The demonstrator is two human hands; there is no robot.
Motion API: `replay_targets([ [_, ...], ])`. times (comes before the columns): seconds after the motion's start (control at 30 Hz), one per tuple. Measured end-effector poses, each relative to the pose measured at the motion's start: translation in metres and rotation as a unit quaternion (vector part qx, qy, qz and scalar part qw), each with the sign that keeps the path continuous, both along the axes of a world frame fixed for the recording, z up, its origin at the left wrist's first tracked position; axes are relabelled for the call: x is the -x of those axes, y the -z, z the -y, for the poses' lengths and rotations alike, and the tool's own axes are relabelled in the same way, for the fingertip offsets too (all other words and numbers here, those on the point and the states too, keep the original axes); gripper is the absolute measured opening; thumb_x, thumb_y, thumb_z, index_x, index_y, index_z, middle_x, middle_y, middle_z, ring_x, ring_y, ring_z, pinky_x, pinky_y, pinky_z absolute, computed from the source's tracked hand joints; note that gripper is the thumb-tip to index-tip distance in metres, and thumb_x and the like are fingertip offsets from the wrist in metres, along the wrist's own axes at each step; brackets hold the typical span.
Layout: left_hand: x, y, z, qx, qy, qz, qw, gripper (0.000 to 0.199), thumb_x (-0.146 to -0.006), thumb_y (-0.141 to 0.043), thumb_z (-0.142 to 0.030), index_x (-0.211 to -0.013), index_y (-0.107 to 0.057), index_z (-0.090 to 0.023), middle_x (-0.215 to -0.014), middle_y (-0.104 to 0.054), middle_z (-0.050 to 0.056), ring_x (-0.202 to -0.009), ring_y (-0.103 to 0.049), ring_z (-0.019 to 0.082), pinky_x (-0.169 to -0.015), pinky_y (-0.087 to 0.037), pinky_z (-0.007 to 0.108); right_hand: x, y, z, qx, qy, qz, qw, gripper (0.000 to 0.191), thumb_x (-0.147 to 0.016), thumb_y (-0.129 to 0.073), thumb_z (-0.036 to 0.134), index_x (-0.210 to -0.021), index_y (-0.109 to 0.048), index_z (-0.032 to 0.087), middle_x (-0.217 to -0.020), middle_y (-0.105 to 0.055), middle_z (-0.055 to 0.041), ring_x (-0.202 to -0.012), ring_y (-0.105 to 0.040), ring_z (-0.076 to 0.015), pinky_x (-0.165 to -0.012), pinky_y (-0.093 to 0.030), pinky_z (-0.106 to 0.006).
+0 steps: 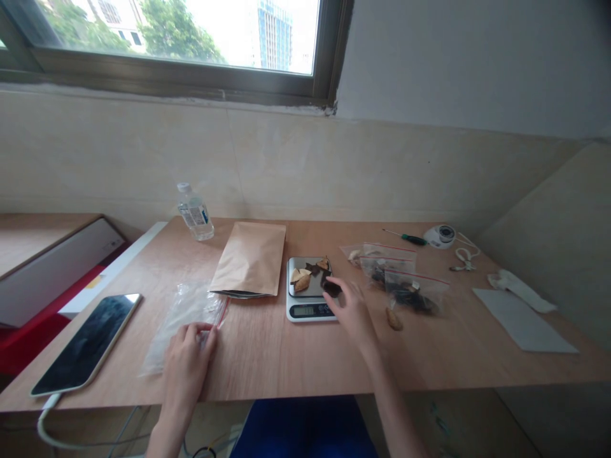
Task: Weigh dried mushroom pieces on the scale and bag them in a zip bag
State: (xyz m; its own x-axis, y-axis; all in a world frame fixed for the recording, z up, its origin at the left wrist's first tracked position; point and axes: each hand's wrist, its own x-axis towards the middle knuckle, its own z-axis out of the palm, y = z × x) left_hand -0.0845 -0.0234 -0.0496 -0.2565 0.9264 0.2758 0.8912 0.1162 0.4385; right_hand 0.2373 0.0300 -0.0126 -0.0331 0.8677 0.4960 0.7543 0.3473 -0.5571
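Observation:
A small white kitchen scale [312, 311] with a metal plate and a lit display stands in the middle of the table. Pale and brown dried slices [300, 278] and dark dried pieces [312, 268] lie on its plate. At the plate's right side, my right hand [351, 310] pinches a dark dried piece [331, 287] between thumb and fingers. My left hand [187, 356] rests with loosely bent fingers on clear zip bags [176, 318], beside their red strip. One brown dried piece [394, 319] lies on the table, right of my right hand.
Behind lie a brown paper pouch [252, 257] and a water bottle [195, 215]. Filled zip bags [415, 296] overlap on the right, near a screwdriver [413, 240], a white dome camera [440, 236] and a white sheet [525, 321]. A phone [88, 343] with a cable lies left.

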Motion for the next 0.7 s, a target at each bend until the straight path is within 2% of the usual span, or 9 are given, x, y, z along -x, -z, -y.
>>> replay_targets([
  [0.1, 0.002, 0.002, 0.004, 0.001, -0.008, 0.006, 1.000, 0.040, -0.083, -0.033, -0.052, -0.083, -0.057, -0.019, -0.090, -0.058, 0.010, -0.083, -0.054, 0.027, -0.077, -0.042, 0.040, 0.016, 0.005, -0.021, -0.023, -0.022, 0.026, 0.999, 0.031, -0.086, -0.053, 0.027, -0.116, -0.058, 0.020, -0.114, -0.063, -0.0116, -0.110, -0.055, -0.0266, -0.093, -0.044, -0.046],
  [0.17, 0.004, 0.004, 0.007, 0.000, -0.009, 0.002, 1.000, 0.043, -0.083, -0.032, -0.053, -0.084, -0.058, -0.018, -0.090, -0.059, 0.011, -0.083, -0.053, 0.028, -0.077, -0.042, 0.041, 0.018, 0.009, -0.020, -0.034, -0.013, 0.028, 0.999, 0.033, -0.087, -0.051, 0.028, -0.119, -0.056, 0.019, -0.123, -0.059, -0.0129, -0.117, -0.050, -0.0270, -0.097, -0.041, -0.047],
  [0.23, 0.003, 0.004, 0.011, -0.001, -0.007, -0.002, 1.000, 0.045, -0.083, -0.031, -0.054, -0.084, -0.058, -0.018, -0.090, -0.059, 0.011, -0.083, -0.053, 0.028, -0.077, -0.042, 0.041, 0.016, 0.012, -0.007, -0.040, 0.010, 0.012, 0.999, 0.033, -0.089, -0.048, 0.028, -0.120, -0.055, 0.020, -0.126, -0.055, -0.0130, -0.119, -0.048, -0.0261, -0.099, -0.039, -0.046],
  [0.33, -0.002, 0.005, 0.014, -0.004, -0.007, -0.014, 1.000, 0.045, -0.084, -0.030, -0.054, -0.087, -0.058, -0.019, -0.091, -0.058, 0.011, -0.083, -0.053, 0.027, -0.076, -0.042, 0.040, 0.009, 0.018, 0.024, -0.033, 0.043, -0.018, 0.998, 0.028, -0.091, -0.044, 0.026, -0.117, -0.056, 0.021, -0.121, -0.057, -0.0114, -0.116, -0.050, -0.0244, -0.097, -0.040, -0.044],
  [0.5, -0.011, 0.004, 0.012, -0.003, -0.044, -0.022, 0.999, 0.049, -0.082, -0.036, -0.056, -0.101, -0.059, -0.018, -0.093, -0.058, 0.011, -0.087, -0.053, 0.030, -0.076, -0.042, 0.041, 0.009, 0.035, 0.070, -0.014, 0.056, -0.042, 0.997, 0.024, -0.092, -0.043, 0.022, -0.110, -0.058, 0.023, -0.110, -0.060, -0.0088, -0.107, -0.054, -0.0233, -0.091, -0.043, -0.042],
  [0.7, -0.006, -0.010, 0.009, 0.024, -0.024, 0.086, 0.996, 0.035, -0.079, -0.040, -0.051, -0.078, -0.058, -0.021, -0.085, -0.061, 0.008, -0.082, -0.055, 0.025, -0.075, -0.042, 0.037, 0.032, 0.044, 0.102, -0.002, 0.052, -0.074, 0.996, 0.024, -0.091, -0.043, 0.019, -0.105, -0.062, 0.025, -0.110, -0.058, -0.0088, -0.107, -0.055, -0.0234, -0.088, -0.047, -0.039],
])
